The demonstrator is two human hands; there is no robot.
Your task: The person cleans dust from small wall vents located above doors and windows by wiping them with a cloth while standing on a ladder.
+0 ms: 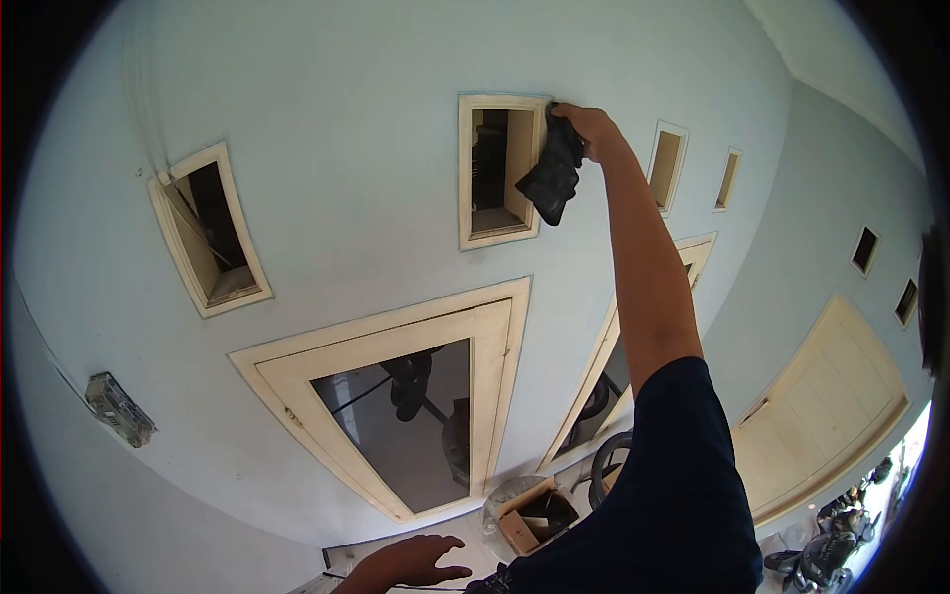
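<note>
My right hand (591, 132) is raised high on the arm stretched up the wall, its fingers closed on the top of a black cloth (557, 176). The cloth hangs down in folds and overlaps the right side of a cream-coloured vent frame (468, 178). Dark space shows inside that opening. Low at the bottom edge of the view is my left hand (414, 561), with fingers and thumb apart and nothing in it. Below the vent, a cream-framed window (396, 426) reflects dark shapes in its glass.
An open cardboard box (517, 530) stands on the floor by the wall, beside a dark tyre (600, 475). Another vent opening (158, 213) is at the left, above a grey wall-mounted box (119, 409). A cream door (826, 406) and motorbikes (831, 554) are at the right.
</note>
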